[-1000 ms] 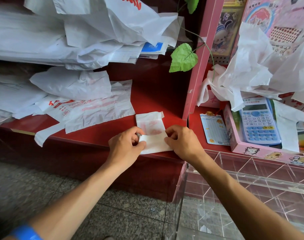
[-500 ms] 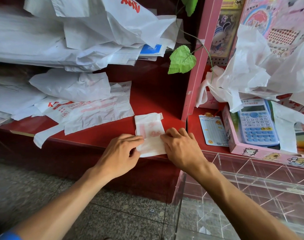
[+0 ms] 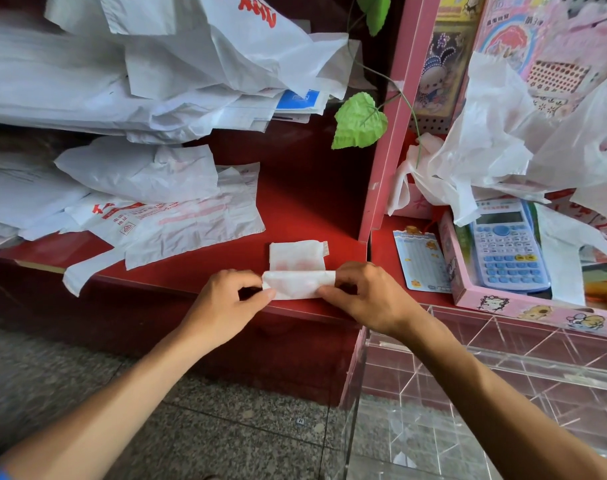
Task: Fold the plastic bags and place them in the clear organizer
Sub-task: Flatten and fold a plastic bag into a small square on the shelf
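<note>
Left hand point(image 3: 226, 299) and right hand point(image 3: 368, 296) pinch folded plastic bag point(image 3: 297, 271) on red shelf point(image 3: 305, 202)

The folded bag point(image 3: 297, 268) lies at the shelf's point(image 3: 295, 209) front edge, pinched at either end by left hand point(image 3: 226, 299) and right hand point(image 3: 368, 296) — loose bags point(image 3: 177, 223) behind-left, calculator point(image 3: 508, 251) in a tray point(image 3: 523, 308) to the right, clear organizer point(image 3: 503, 375) below-right

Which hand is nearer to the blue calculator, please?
The right hand. It pinches the right end of the folded bag, with the calculator in the pink box farther to its right. The left hand pinches the bag's left end, farther away.
</note>
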